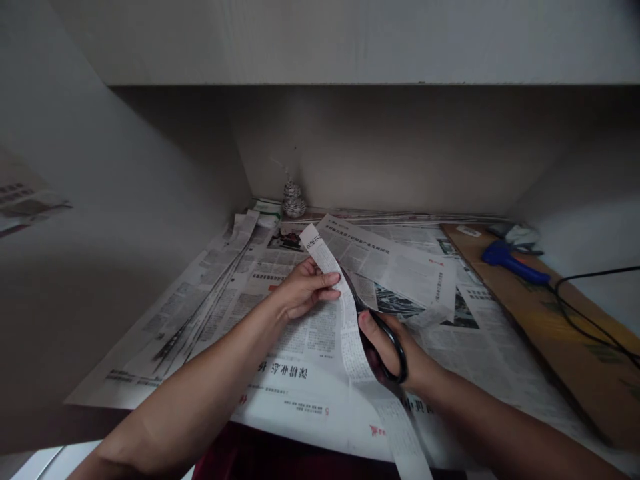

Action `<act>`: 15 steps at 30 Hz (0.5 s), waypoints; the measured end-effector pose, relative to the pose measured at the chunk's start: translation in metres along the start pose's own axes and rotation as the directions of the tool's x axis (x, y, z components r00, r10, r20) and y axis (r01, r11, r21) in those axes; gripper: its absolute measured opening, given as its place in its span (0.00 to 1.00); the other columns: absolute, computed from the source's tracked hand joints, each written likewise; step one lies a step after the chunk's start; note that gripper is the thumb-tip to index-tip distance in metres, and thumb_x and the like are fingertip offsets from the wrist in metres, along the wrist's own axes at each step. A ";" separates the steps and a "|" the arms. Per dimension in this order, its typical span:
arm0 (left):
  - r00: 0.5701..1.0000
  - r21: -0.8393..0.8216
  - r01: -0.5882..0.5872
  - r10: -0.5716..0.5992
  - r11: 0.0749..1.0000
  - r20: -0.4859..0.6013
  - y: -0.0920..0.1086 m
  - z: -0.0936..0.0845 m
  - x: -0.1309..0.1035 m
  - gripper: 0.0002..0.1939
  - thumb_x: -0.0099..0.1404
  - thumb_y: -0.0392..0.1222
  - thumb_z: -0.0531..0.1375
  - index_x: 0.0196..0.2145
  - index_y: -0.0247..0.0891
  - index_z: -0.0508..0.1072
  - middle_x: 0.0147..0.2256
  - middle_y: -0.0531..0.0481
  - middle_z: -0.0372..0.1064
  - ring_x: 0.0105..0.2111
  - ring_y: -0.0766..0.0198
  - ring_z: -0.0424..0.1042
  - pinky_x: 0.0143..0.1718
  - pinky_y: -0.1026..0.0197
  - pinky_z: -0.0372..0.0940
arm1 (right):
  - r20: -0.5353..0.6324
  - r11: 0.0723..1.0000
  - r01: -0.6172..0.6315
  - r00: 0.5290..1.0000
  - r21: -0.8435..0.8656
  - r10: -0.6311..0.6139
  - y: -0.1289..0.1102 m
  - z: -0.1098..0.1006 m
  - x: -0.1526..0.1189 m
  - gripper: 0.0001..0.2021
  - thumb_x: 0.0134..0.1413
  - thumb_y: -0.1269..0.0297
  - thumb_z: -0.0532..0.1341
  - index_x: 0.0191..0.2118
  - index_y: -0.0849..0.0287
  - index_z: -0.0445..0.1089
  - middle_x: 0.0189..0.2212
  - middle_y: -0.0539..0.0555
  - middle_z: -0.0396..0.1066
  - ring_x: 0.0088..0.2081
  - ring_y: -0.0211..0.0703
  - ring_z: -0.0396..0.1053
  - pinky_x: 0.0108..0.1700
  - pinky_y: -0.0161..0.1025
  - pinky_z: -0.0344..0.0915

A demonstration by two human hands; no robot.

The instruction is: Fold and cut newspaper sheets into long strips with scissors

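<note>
A long newspaper strip [353, 340] runs from the middle of the view down past the lower edge. My left hand [311, 288] pinches it near its upper end between thumb and fingers. My right hand [395, 347] grips a pair of black-handled scissors [400, 353], thumb through one loop. The scissor blades lie along the strip's right side, partly hidden behind it, so how far they are apart cannot be seen. Beneath both hands, printed newspaper sheets [285, 400] cover the table. A loose newspaper piece [390, 260] lies just beyond the scissors.
Cut newspaper strips [200, 313] lie at the left. At the back stands a small figure of coiled paper [293, 199] beside a white-and-green packet [267, 210]. On the right, a blue glue gun [515, 263] with a black cord rests on cardboard [545, 333]. A shelf [350, 47] overhangs the table.
</note>
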State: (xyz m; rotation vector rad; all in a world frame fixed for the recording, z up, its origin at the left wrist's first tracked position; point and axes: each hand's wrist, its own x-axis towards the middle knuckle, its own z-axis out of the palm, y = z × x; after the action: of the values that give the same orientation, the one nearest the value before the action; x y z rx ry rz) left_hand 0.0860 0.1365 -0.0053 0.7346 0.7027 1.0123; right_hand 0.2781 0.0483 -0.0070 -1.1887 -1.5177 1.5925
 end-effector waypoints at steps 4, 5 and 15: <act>1.000 -0.005 -0.012 0.012 1.000 -0.011 0.010 -0.008 0.002 0.22 0.48 0.31 0.76 0.41 0.33 0.77 0.29 0.51 0.77 0.26 0.64 0.79 0.21 0.70 0.74 | 0.013 0.998 -0.057 0.998 0.013 0.057 -0.001 0.000 0.000 0.34 0.54 0.26 0.54 0.22 0.56 0.59 0.14 0.44 0.57 0.11 0.31 0.57 0.12 0.30 0.52; 0.999 -0.010 -0.026 0.026 1.000 -0.021 0.012 -0.010 0.003 0.20 0.50 0.31 0.75 0.41 0.34 0.76 0.29 0.52 0.77 0.26 0.65 0.79 0.22 0.71 0.74 | 0.030 0.998 -0.061 0.998 0.019 0.061 -0.001 -0.001 0.000 0.34 0.54 0.25 0.54 0.22 0.56 0.59 0.14 0.44 0.57 0.11 0.31 0.57 0.12 0.29 0.52; 0.999 0.021 0.001 -0.002 1.000 0.040 0.001 0.001 -0.001 0.24 0.43 0.33 0.79 0.37 0.33 0.76 0.29 0.52 0.77 0.26 0.66 0.77 0.25 0.68 0.76 | 0.085 0.998 0.042 0.995 0.038 -0.045 0.010 -0.004 0.005 0.35 0.60 0.28 0.49 0.32 0.61 0.70 0.21 0.50 0.69 0.20 0.35 0.69 0.20 0.31 0.59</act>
State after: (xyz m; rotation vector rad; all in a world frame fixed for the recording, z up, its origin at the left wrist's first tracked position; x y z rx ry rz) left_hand 0.0862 0.1353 -0.0036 0.7706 0.6797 0.9876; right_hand 0.2810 0.0528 -0.0172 -1.0730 -1.5509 1.6541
